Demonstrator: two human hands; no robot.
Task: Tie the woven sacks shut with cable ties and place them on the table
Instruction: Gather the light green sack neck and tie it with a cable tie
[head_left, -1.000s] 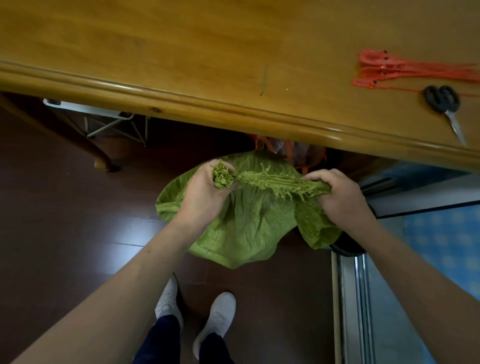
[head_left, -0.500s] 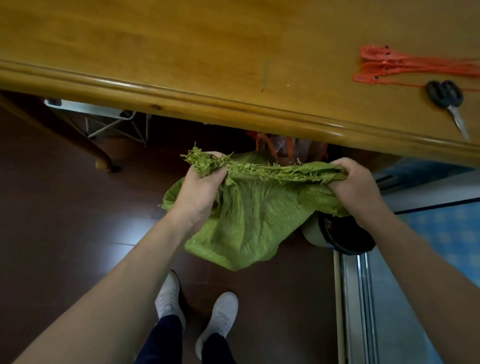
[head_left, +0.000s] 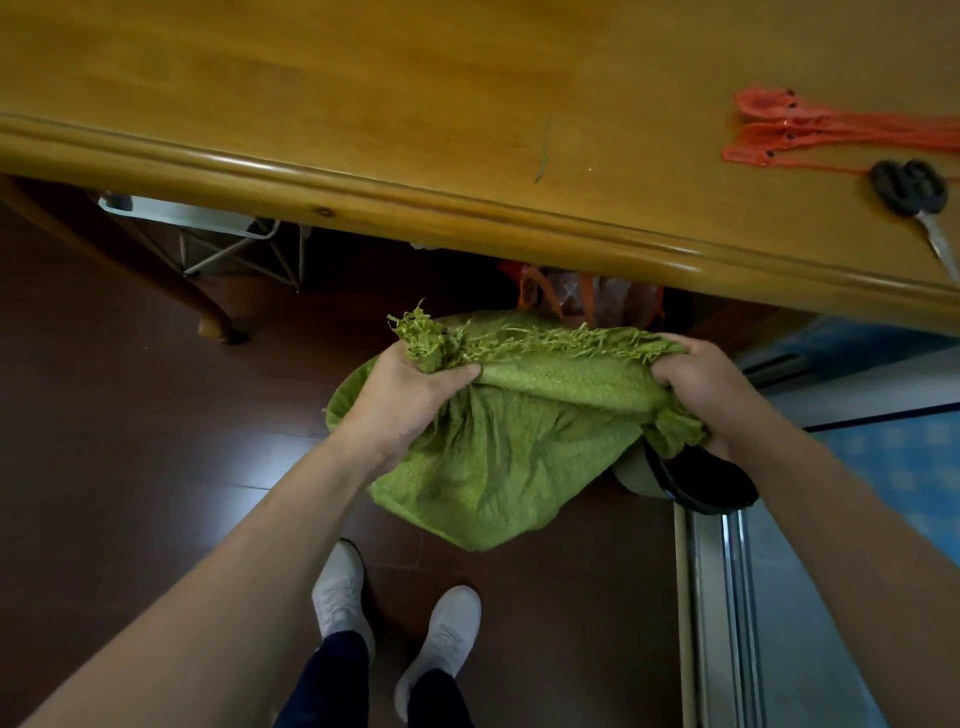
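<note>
The green sack (head_left: 509, 457) hangs over the floor at about 6 o'clock from the table (head_left: 363, 130) edge, its frayed mouth stretched between both hands. The left hand (head_left: 410, 400) clenches one bunched corner, the right hand (head_left: 696, 384) grips the other. It looks soft, crinkly and light, possibly near empty. Best gathered just below the fringe. Ties (head_left: 831, 135) and scissors (head_left: 909, 189) lie at 2 o'clock.
</note>
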